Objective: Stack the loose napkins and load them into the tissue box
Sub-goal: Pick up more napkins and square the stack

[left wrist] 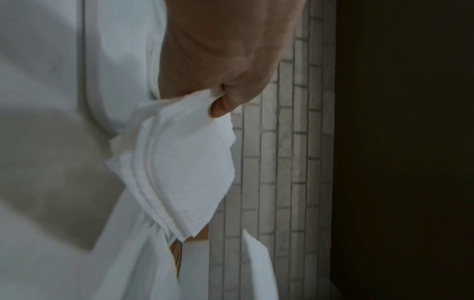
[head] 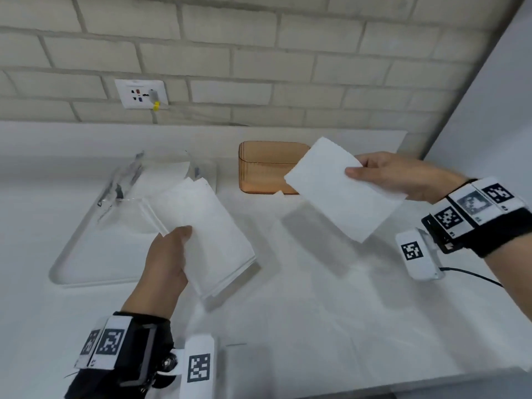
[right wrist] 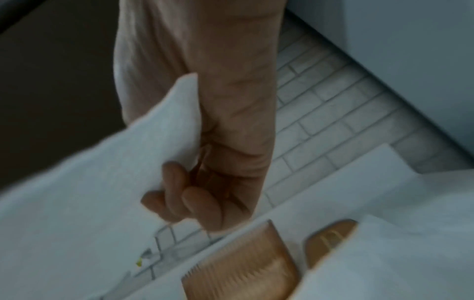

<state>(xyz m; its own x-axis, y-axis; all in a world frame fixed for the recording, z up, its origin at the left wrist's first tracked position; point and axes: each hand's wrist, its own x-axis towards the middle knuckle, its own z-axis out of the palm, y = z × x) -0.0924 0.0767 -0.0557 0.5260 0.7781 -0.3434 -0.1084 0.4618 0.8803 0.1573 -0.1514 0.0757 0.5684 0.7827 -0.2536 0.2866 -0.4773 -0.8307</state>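
A: What has the left hand (head: 165, 262) got?

B: A stack of napkins (head: 207, 234). The grip is clamped on it, thumb on top at the near edge, fingers underneath. In the left wrist view the layered edges of the stack (left wrist: 179, 172) fan out just past the thumb tip.

A: And the right hand (head: 400, 177)?

B: Its grip is clamped on a single napkin (head: 342, 188), thumb over the top at one edge. The right wrist view shows curled fingers (right wrist: 179, 199) under the sheet (right wrist: 89, 203). The sheet hangs away from that grip, toward the left hand, raised off the surface (head: 316, 312), with its shadow below.

A: Do the two loads touch?

B: No, they are apart, with bare surface between them.

A: Where is the tissue box?

B: The amber tissue box (head: 264, 165) stands beyond the right grip, against the back of the surface; the single napkin covers its right end in the head view. Whether it holds anything, I cannot tell.

A: Anything past the left grip?

B: A white tray (head: 95, 249) with crumpled clear plastic wrap (head: 126, 180) and more white paper on it, just beyond the stack. A wall socket (head: 141, 93) sits on the brick wall (head: 259, 53) behind.
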